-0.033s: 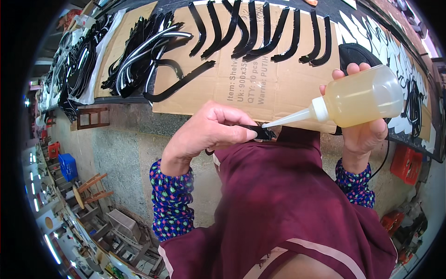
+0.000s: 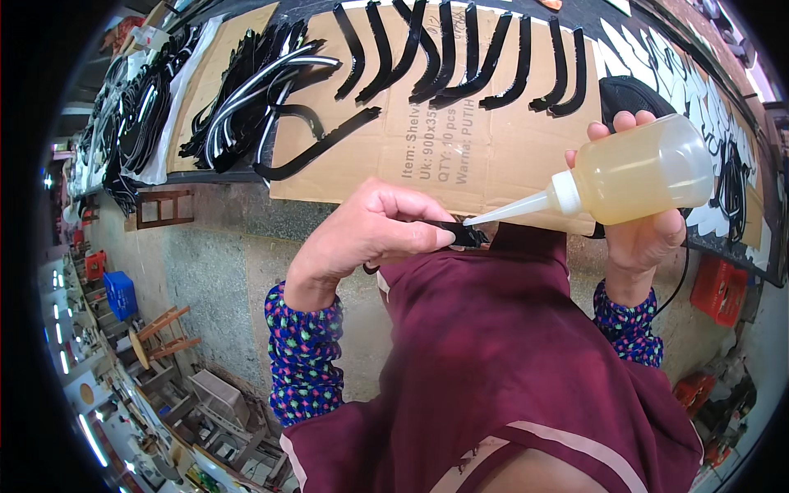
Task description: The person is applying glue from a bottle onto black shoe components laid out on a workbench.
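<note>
Between the thumb and fingers of my left hand (image 2: 382, 230) is pinched the end of a black strip (image 2: 470, 237), held over the near edge of the cardboard. My right hand (image 2: 645, 242) grips a clear squeeze bottle (image 2: 645, 168) of pale yellow liquid, tilted on its side. Its long white nozzle points left, the tip at the black strip by my left fingertips; whether it touches I cannot tell. On the flat cardboard sheet (image 2: 353, 177) several curved black strips (image 2: 519, 66) lie in a row. One longer bent strip (image 2: 320, 148) rests at its left.
A heap of black and white-edged strips (image 2: 246, 107) lies left of the cardboard, with more bundles (image 2: 148, 115) beyond. White cut pieces (image 2: 657, 66) and a black rounded item (image 2: 633, 97) are at the right. A wooden stool (image 2: 160, 335), blue crate (image 2: 120, 294) and red crate (image 2: 717, 289) stand below.
</note>
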Motion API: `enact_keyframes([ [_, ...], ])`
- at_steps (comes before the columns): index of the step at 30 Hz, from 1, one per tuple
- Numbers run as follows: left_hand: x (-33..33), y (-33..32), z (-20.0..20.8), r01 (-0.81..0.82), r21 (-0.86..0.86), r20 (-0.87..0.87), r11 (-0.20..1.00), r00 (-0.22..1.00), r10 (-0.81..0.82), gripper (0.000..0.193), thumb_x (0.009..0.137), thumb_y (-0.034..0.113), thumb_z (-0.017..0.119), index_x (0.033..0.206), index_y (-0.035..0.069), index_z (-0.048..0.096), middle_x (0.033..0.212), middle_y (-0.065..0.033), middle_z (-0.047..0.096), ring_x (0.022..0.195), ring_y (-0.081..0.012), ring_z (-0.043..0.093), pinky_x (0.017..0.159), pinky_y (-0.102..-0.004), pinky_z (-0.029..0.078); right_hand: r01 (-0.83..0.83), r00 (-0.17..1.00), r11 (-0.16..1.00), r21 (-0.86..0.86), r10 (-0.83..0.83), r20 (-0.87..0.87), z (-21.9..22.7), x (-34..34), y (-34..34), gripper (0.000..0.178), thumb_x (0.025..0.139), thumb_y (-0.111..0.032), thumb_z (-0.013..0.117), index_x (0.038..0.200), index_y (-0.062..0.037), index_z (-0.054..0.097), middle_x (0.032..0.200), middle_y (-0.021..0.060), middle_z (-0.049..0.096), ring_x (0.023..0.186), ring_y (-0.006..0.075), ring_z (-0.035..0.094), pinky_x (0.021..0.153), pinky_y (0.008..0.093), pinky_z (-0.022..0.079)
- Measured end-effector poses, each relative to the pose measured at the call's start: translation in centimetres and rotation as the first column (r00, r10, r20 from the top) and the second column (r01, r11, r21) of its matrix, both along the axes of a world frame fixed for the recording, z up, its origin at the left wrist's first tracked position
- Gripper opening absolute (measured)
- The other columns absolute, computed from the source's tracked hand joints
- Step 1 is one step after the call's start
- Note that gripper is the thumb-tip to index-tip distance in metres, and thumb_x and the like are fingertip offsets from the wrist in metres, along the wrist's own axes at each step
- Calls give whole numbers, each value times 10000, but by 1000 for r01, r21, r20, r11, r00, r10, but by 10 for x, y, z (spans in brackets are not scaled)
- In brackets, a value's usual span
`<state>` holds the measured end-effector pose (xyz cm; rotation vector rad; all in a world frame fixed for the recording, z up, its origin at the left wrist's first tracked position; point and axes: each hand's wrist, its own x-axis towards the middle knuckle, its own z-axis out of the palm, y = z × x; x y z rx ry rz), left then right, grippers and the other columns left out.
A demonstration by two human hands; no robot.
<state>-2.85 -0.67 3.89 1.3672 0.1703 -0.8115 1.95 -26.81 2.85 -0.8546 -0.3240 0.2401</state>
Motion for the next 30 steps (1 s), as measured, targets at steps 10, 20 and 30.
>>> enact_keyframes([
  [10, 0, 1, -2, -12, -24, -16, 1000, 1000, 12, 152, 742, 90, 601, 852, -13, 624, 536, 73, 468, 410, 16, 326, 364, -156, 199, 3, 1000, 1000, -11, -3, 5, -2, 0, -1, 864, 613, -308, 728, 1285, -55, 249, 1266, 102, 347, 1193, 316, 318, 957, 542, 287],
  [20, 0, 3, -3, -32, -6, -19, 999, 999, 32, 157, 741, 83, 603, 856, -22, 616, 542, 57, 482, 396, 10, 327, 353, -156, 195, 9, 1000, 1000, -27, -9, -4, -1, -1, -2, 874, 603, -322, 738, 1283, -55, 257, 1257, 96, 360, 1184, 306, 327, 952, 533, 299],
  [30, 1, 0, 0, -81, 3, -7, 997, 997, 81, 127, 726, 3, 576, 831, -64, 601, 502, 45, 418, 382, -4, 296, 358, -174, 179, -2, 1000, 1000, -14, 2, -25, -1, -2, -3, 908, 578, -333, 760, 1283, -61, 256, 1255, 93, 362, 1184, 304, 329, 952, 526, 304],
])
